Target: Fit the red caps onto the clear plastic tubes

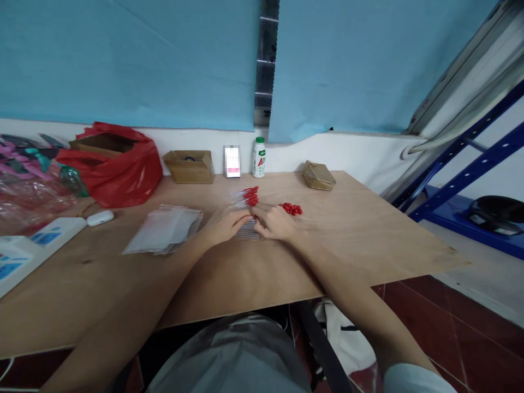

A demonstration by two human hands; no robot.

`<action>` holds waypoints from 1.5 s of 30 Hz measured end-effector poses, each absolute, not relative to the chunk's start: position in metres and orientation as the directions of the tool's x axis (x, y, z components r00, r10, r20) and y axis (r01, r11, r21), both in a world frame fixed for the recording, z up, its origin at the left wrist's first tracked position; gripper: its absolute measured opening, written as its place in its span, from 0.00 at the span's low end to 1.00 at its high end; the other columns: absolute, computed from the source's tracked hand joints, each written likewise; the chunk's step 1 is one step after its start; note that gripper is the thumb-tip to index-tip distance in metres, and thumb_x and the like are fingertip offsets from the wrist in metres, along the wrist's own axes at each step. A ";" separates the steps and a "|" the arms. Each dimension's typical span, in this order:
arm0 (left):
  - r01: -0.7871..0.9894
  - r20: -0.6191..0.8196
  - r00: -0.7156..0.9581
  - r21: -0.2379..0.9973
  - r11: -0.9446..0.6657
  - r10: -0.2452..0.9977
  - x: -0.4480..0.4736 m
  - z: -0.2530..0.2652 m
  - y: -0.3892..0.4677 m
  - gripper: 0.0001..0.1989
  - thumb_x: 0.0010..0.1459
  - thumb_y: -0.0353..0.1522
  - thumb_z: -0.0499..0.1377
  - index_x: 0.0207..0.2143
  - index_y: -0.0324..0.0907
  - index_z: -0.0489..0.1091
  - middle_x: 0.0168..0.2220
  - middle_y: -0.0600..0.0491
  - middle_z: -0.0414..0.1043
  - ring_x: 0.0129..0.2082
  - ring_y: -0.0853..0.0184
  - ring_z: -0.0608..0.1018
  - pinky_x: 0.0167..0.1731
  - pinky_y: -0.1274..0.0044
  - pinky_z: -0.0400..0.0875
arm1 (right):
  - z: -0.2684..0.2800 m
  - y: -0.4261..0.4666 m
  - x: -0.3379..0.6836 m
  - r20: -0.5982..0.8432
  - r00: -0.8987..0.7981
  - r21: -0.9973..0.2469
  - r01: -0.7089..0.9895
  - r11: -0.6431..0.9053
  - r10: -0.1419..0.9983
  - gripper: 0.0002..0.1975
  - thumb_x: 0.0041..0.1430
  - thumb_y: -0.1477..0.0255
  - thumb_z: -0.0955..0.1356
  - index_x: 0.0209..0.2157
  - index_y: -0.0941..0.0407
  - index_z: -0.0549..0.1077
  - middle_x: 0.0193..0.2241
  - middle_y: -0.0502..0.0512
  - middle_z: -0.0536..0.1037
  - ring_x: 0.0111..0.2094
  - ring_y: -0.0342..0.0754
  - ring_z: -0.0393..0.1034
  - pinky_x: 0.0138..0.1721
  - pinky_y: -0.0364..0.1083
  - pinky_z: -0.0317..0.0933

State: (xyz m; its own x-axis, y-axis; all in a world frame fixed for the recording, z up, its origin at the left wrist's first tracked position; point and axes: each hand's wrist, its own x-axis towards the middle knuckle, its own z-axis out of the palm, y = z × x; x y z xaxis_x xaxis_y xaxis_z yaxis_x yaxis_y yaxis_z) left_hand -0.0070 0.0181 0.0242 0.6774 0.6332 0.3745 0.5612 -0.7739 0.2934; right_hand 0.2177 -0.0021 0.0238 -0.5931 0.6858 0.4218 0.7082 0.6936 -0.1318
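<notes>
My left hand (pixel 224 225) and my right hand (pixel 278 222) meet over the middle of the wooden table, their fingertips close together. Both are closed in a pinch, and what sits between the fingers is too small and hidden to name. Beneath and between them lies a row of thin, pale rods (pixel 247 230), partly covered. Just beyond my fingers is a bunch of thin metallic pieces with red ends (pixel 250 197). A cluster of small red round-ended pieces (pixel 292 209) lies beside my right hand. To the left of my left hand rests a stack of clear plastic bags (pixel 161 230).
Along the back stand an open cardboard box (pixel 190 168), a phone (pixel 232 162), a white bottle with a green cap (pixel 258 159) and a small carton (pixel 319 176). At left are a red bag (pixel 126 172), a power strip (pixel 45 240) and a white case (pixel 100 218).
</notes>
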 end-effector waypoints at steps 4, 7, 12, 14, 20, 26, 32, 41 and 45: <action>0.667 0.397 0.573 0.283 -0.689 0.717 -0.006 0.022 0.018 0.16 0.73 0.42 0.52 0.46 0.49 0.79 0.37 0.52 0.82 0.35 0.63 0.80 0.37 0.74 0.67 | 0.020 0.004 0.224 0.451 -0.545 -0.287 0.661 0.693 0.707 0.09 0.67 0.72 0.63 0.45 0.55 0.74 0.38 0.56 0.79 0.36 0.50 0.70 0.39 0.45 0.56; 0.711 0.395 0.542 0.255 -0.656 0.741 -0.005 0.021 0.016 0.15 0.73 0.42 0.54 0.47 0.49 0.79 0.34 0.52 0.81 0.33 0.63 0.79 0.35 0.75 0.65 | 0.017 0.007 0.225 0.434 -0.498 -0.353 0.673 0.650 0.751 0.09 0.68 0.69 0.65 0.46 0.55 0.74 0.34 0.53 0.79 0.33 0.48 0.70 0.38 0.44 0.56; 0.739 0.407 0.552 0.164 -0.653 0.728 -0.002 0.023 0.012 0.15 0.73 0.42 0.53 0.47 0.48 0.78 0.37 0.51 0.81 0.35 0.61 0.80 0.34 0.74 0.64 | 0.013 0.007 0.220 0.430 -0.467 -0.361 0.696 0.621 0.773 0.08 0.69 0.68 0.64 0.41 0.55 0.74 0.31 0.53 0.79 0.31 0.47 0.70 0.37 0.44 0.55; 0.747 0.415 0.556 0.131 -0.652 0.720 -0.001 0.023 0.011 0.18 0.75 0.42 0.50 0.47 0.47 0.78 0.38 0.49 0.82 0.37 0.60 0.81 0.34 0.73 0.65 | 0.012 0.007 0.217 0.440 -0.458 -0.365 0.694 0.620 0.772 0.08 0.69 0.69 0.64 0.39 0.55 0.74 0.31 0.53 0.79 0.31 0.47 0.70 0.37 0.43 0.56; 0.733 0.442 0.590 0.058 -0.678 0.675 0.000 0.018 0.012 0.20 0.75 0.41 0.48 0.47 0.46 0.79 0.40 0.47 0.83 0.37 0.59 0.82 0.34 0.72 0.66 | 0.012 0.004 0.211 0.491 -0.447 -0.319 0.707 0.632 0.748 0.06 0.64 0.74 0.63 0.33 0.54 0.71 0.28 0.51 0.76 0.28 0.46 0.66 0.34 0.43 0.52; 0.693 0.483 0.609 0.062 -0.718 0.629 -0.001 0.015 0.016 0.19 0.75 0.40 0.49 0.48 0.47 0.80 0.40 0.48 0.84 0.37 0.59 0.83 0.34 0.72 0.66 | 0.013 0.003 0.210 0.497 -0.445 -0.281 0.730 0.623 0.745 0.06 0.63 0.75 0.63 0.34 0.54 0.71 0.29 0.53 0.77 0.29 0.47 0.67 0.34 0.44 0.51; 0.664 0.492 0.610 0.110 -0.740 0.621 -0.004 0.013 0.019 0.18 0.75 0.40 0.50 0.49 0.48 0.79 0.41 0.49 0.84 0.38 0.60 0.82 0.35 0.72 0.67 | 0.014 0.003 0.212 0.482 -0.460 -0.339 0.686 0.643 0.745 0.08 0.63 0.76 0.63 0.36 0.55 0.73 0.30 0.53 0.78 0.31 0.48 0.68 0.37 0.44 0.54; 0.664 0.450 0.569 0.243 -0.708 0.688 -0.010 0.014 0.023 0.18 0.74 0.41 0.51 0.44 0.47 0.79 0.40 0.51 0.83 0.38 0.63 0.81 0.37 0.74 0.66 | 0.026 0.010 0.235 0.367 -0.568 -0.603 0.458 0.654 0.736 0.16 0.76 0.61 0.61 0.39 0.56 0.73 0.34 0.51 0.76 0.35 0.46 0.67 0.42 0.44 0.58; 0.635 0.415 0.576 0.316 -0.705 0.704 -0.009 0.018 0.020 0.19 0.74 0.41 0.49 0.41 0.46 0.78 0.33 0.53 0.80 0.33 0.64 0.78 0.35 0.75 0.64 | 0.033 0.010 0.245 0.298 -0.634 -0.755 0.301 0.582 0.714 0.22 0.75 0.55 0.60 0.33 0.55 0.70 0.31 0.50 0.71 0.34 0.46 0.64 0.42 0.44 0.58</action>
